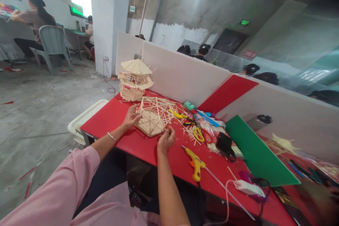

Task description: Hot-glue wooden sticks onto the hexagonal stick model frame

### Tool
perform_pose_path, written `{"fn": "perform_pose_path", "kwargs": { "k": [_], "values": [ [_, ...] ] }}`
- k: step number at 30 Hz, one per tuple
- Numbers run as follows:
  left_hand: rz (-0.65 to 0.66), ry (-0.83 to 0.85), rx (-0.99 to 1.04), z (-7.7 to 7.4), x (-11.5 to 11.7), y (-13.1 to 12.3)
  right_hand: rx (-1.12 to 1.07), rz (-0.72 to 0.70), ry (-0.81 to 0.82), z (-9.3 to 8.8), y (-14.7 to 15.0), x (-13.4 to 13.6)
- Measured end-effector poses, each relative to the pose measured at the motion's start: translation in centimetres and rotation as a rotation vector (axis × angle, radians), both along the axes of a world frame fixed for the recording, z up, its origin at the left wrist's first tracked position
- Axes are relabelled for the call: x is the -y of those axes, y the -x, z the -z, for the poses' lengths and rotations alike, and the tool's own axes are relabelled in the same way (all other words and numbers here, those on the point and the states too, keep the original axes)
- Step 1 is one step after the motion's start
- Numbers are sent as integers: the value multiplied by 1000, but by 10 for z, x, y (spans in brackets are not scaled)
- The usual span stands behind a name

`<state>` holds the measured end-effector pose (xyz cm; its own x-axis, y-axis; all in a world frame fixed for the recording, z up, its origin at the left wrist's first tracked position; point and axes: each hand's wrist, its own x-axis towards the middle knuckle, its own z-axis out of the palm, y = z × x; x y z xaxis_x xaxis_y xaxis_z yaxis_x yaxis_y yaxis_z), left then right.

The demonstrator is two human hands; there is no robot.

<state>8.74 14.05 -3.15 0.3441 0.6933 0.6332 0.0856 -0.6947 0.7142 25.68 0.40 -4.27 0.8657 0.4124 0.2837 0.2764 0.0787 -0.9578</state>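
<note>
A half-built stick frame model (154,116) sits on the red table (116,116). My left hand (131,116) rests against its left side with the fingers spread on the sticks. At the model's front right corner my right hand (166,138) has its fingers curled in a pinch, and I cannot make out what they hold. A finished stick pagoda (134,79) stands behind, at the table's far left corner. A yellow glue gun (195,165) lies to the right of my right hand.
Loose sticks (185,127), yellow scissors (198,134), a green tube (189,105) and a black object (224,144) lie to the right. A green board (254,152) leans further right. White partition panels (180,74) back the table. A person sits on a chair (53,42) far left.
</note>
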Motion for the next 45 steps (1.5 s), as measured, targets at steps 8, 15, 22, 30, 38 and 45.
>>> {"fn": "perform_pose_path", "kwargs": {
  "k": [8, 15, 22, 30, 38, 45],
  "values": [
    [-15, 19, 52, 4, 6, -1, 258, -52, 13, 3, 8, 0],
    [-141, 304, 297, 8, -4, -1, 389, -54, 49, 10, 3, -3],
    [-123, 468, 381, 6, -6, -3, 489, -177, 70, 13, 3, -2],
    [-72, 478, 345, 1, -4, -4, 576, -252, 117, 8, 7, 2],
    [-67, 524, 337, 6, -5, -4, 588, -297, 134, 7, 9, 3],
    [-88, 482, 348, 3, -4, -3, 514, -177, 141, 8, 7, 0]
  ]
}}
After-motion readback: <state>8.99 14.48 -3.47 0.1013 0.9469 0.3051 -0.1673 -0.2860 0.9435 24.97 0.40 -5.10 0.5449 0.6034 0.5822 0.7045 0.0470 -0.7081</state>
